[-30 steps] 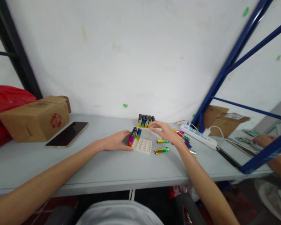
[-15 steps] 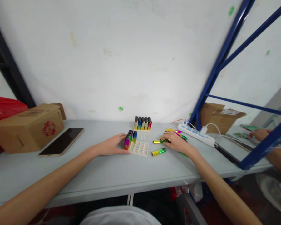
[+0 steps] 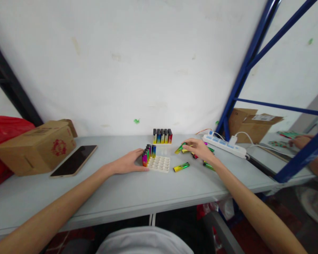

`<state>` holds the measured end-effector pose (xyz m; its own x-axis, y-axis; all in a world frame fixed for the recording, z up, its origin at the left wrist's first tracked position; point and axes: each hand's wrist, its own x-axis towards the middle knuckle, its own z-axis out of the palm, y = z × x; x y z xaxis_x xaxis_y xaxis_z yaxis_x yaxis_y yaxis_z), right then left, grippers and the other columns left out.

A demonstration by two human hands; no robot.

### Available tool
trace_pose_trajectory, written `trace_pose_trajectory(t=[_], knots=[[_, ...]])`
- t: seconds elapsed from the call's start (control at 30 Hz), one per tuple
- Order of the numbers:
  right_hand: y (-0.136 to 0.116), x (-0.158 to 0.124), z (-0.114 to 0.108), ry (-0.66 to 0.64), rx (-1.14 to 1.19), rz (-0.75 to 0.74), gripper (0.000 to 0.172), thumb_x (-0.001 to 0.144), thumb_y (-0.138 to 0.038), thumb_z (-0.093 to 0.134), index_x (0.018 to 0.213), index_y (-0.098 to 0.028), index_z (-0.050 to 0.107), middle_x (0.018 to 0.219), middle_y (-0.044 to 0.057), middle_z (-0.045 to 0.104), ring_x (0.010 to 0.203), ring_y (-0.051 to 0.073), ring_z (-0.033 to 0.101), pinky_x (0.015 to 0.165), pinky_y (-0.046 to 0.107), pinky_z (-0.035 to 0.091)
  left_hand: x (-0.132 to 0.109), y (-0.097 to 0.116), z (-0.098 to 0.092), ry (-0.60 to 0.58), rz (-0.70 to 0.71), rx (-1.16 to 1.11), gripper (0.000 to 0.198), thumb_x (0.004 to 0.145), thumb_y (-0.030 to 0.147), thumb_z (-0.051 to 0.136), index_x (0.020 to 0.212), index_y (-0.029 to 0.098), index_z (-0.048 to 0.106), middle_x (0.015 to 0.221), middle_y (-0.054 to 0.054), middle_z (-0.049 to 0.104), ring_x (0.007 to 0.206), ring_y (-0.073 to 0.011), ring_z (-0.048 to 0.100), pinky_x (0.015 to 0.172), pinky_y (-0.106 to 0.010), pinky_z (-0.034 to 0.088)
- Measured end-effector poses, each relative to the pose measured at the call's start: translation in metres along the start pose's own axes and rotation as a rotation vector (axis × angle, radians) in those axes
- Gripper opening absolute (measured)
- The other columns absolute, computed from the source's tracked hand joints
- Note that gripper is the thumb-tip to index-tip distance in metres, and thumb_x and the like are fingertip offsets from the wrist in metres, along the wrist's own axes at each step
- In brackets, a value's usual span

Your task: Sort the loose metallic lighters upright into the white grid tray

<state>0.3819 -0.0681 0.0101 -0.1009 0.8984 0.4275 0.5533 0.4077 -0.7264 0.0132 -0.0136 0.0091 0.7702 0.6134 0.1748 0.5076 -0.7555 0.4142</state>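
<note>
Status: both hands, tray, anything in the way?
Left hand at left end of white tray. Right hand pinching green-yellow lighter. Tray part-filled. Loose lighter right of tray, probably no obstacle.

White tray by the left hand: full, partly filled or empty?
Partly filled: upright lighters stand in the left part of the white tray, while its right part is bare.

Right hand [image 3: 197, 148] holds green-yellow lighter [image 3: 179, 148]; left hand [image 3: 128, 162] spread beside upright lighters [image 3: 147, 154] in white tray [image 3: 160, 164].
</note>
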Motion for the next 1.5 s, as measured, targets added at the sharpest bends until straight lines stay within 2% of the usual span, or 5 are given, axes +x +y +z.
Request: trace_pose_trajectory(t=[0.23,0.47,0.73,1.03,1.5], knots=[[-0.057,0.048,0.040,-0.089,0.775,0.128,0.038,0.086,-0.059,0.069,0.097,-0.026,0.053,0.076,-0.005,0.062,0.055,0.010,0.049,0.055,0.022,0.045,-0.001,-0.001,0.001,0.009,0.004,-0.009,0.082,0.080,0.070,0.071,0.140,0.016,0.054,0.142,-0.014,0.060,0.128,-0.0351,0.058,0.114,-0.043,0.043],[-0.070,0.052,0.096,-0.106,0.717,0.358,0.053,0.093,-0.068,0.047,0.067,-0.022,0.039,0.052,-0.011,0.020,0.044,0.006,0.009,0.040,0.019,0.008,0.000,-0.001,0.003,0.016,0.023,-0.052,0.077,0.079,0.068,0.072,0.134,0.016,0.058,0.134,-0.014,0.064,0.122,-0.0350,0.061,0.109,-0.044,0.046],[-0.064,0.043,0.117,0.018,0.617,0.423,0.043,0.096,-0.036,0.037,0.055,-0.023,0.029,0.049,-0.008,0.019,0.042,0.007,0.010,0.041,0.023,0.006,0.000,-0.002,0.004,0.011,0.031,-0.041,0.076,0.080,0.064,0.073,0.137,0.017,0.056,0.139,-0.015,0.061,0.126,-0.0346,0.058,0.111,-0.044,0.044],[-0.057,0.037,0.110,-0.122,0.593,0.304,0.063,0.091,-0.076,0.041,0.061,-0.021,0.045,0.049,-0.008,0.024,0.044,0.007,0.016,0.042,0.023,0.013,0.000,0.000,0.003,0.009,0.030,-0.047,0.076,0.079,0.066,0.073,0.134,0.016,0.058,0.136,-0.014,0.063,0.124,-0.0345,0.060,0.110,-0.042,0.044],[-0.054,0.036,0.106,-0.092,0.581,0.254,0.058,0.093,-0.072,0.044,0.069,-0.021,0.052,0.054,-0.007,0.028,0.043,0.008,0.022,0.041,0.022,0.019,0.000,0.002,0.000,-0.002,0.020,-0.041,0.080,0.080,0.065,0.073,0.140,0.015,0.054,0.141,-0.015,0.061,0.128,-0.0349,0.058,0.114,-0.044,0.043]])
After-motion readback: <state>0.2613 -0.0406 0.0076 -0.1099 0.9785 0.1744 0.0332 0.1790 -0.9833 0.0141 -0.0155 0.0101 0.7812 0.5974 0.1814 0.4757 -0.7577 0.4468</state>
